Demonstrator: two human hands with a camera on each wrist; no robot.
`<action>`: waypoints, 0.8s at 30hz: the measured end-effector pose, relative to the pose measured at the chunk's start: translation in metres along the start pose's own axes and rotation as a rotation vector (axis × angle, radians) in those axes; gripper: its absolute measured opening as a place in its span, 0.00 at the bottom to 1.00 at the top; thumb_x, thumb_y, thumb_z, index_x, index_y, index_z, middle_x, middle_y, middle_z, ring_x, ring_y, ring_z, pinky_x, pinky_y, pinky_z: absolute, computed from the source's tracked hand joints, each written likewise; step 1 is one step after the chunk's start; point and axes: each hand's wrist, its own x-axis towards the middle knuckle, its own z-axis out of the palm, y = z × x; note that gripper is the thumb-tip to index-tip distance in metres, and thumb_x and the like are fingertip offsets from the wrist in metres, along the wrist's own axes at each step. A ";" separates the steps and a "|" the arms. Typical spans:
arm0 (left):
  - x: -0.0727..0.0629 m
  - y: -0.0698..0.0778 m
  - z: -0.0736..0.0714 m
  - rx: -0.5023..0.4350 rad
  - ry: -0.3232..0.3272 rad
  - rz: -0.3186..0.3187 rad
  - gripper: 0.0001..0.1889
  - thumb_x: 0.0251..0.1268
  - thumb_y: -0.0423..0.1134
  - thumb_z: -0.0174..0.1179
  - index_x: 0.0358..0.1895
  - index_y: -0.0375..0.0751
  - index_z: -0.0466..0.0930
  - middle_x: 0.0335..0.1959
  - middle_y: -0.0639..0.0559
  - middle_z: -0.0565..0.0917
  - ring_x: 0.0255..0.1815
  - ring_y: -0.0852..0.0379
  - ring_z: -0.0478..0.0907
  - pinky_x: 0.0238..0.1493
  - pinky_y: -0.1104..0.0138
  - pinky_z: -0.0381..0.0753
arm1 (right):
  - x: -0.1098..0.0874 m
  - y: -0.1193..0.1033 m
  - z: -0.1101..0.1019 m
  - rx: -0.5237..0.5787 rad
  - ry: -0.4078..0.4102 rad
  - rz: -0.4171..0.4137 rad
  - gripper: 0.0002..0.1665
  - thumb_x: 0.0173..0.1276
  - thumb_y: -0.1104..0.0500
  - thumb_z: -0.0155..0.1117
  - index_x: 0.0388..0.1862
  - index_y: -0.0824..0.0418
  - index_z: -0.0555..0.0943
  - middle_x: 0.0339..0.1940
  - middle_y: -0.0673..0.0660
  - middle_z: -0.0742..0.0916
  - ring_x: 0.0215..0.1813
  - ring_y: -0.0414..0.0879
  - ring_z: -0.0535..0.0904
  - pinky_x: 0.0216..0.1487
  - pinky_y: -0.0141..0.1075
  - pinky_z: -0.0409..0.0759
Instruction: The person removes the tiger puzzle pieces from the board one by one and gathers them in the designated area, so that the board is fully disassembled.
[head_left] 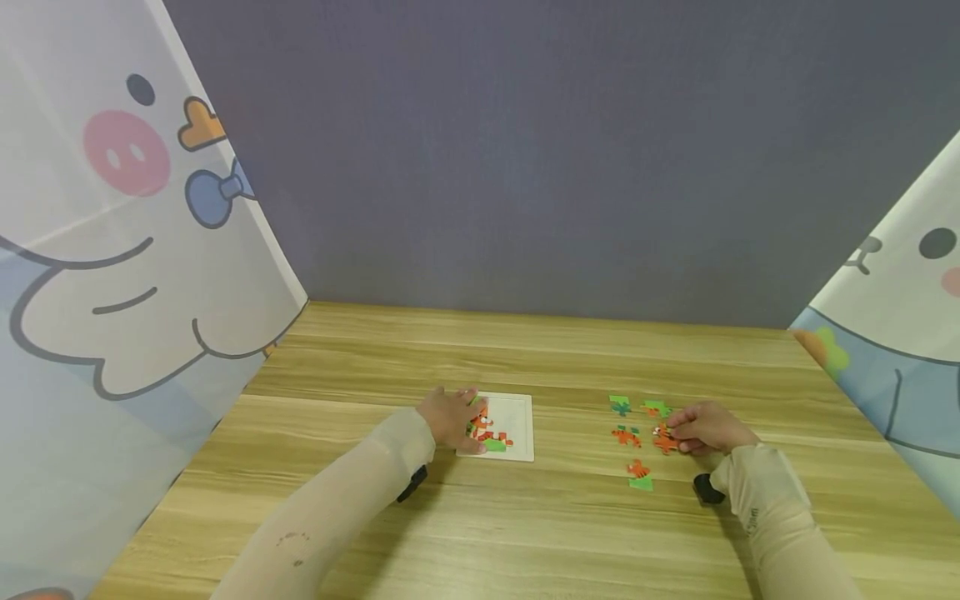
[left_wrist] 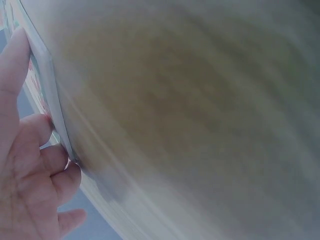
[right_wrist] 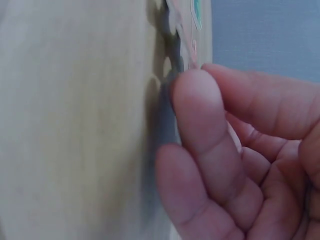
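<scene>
My left hand rests on the left side of a white puzzle tray, its fingers spread over the edge. Inside the tray lie joined orange and green puzzle pieces, partly hidden by that hand. The left wrist view shows fingertips touching the rim of the tray. Over to the right, my right hand pinches an orange puzzle piece with a cartoon face, between thumb and fingers. The right wrist view shows this piece edge-on, slightly above the table, with a shadow beneath.
Several loose puzzle pieces lie left of the right hand: a green one, a green-orange one, an orange striped one and an orange-green one. Behind the wooden table stands a grey panel, with cartoon-printed cloth at both sides.
</scene>
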 end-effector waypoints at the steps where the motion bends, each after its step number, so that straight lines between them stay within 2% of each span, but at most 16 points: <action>1: 0.000 0.000 0.000 0.000 0.001 0.001 0.45 0.65 0.71 0.53 0.79 0.53 0.56 0.80 0.52 0.57 0.77 0.55 0.60 0.75 0.53 0.61 | -0.001 0.001 0.000 0.003 -0.001 -0.001 0.10 0.71 0.70 0.58 0.46 0.76 0.80 0.29 0.49 0.85 0.28 0.40 0.82 0.32 0.35 0.84; 13: 0.002 0.003 0.000 -0.013 -0.020 0.007 0.45 0.65 0.71 0.52 0.80 0.53 0.54 0.80 0.52 0.55 0.78 0.56 0.58 0.75 0.53 0.59 | -0.009 -0.001 -0.001 -0.027 0.014 -0.011 0.10 0.70 0.69 0.58 0.45 0.76 0.80 0.29 0.50 0.85 0.29 0.40 0.81 0.33 0.34 0.83; 19: 0.001 0.000 0.000 -0.030 -0.022 0.009 0.45 0.66 0.71 0.52 0.80 0.53 0.53 0.81 0.52 0.54 0.78 0.55 0.56 0.76 0.53 0.57 | -0.006 -0.012 0.008 -0.060 0.075 -0.054 0.17 0.70 0.64 0.61 0.50 0.78 0.79 0.31 0.52 0.86 0.29 0.41 0.82 0.35 0.35 0.84; 24: 0.002 -0.003 0.001 -0.036 -0.018 0.012 0.45 0.65 0.71 0.52 0.80 0.52 0.53 0.81 0.52 0.54 0.78 0.55 0.56 0.76 0.52 0.57 | 0.000 -0.027 0.019 -0.054 0.070 -0.089 0.18 0.70 0.63 0.61 0.51 0.78 0.78 0.32 0.54 0.87 0.29 0.43 0.82 0.36 0.37 0.84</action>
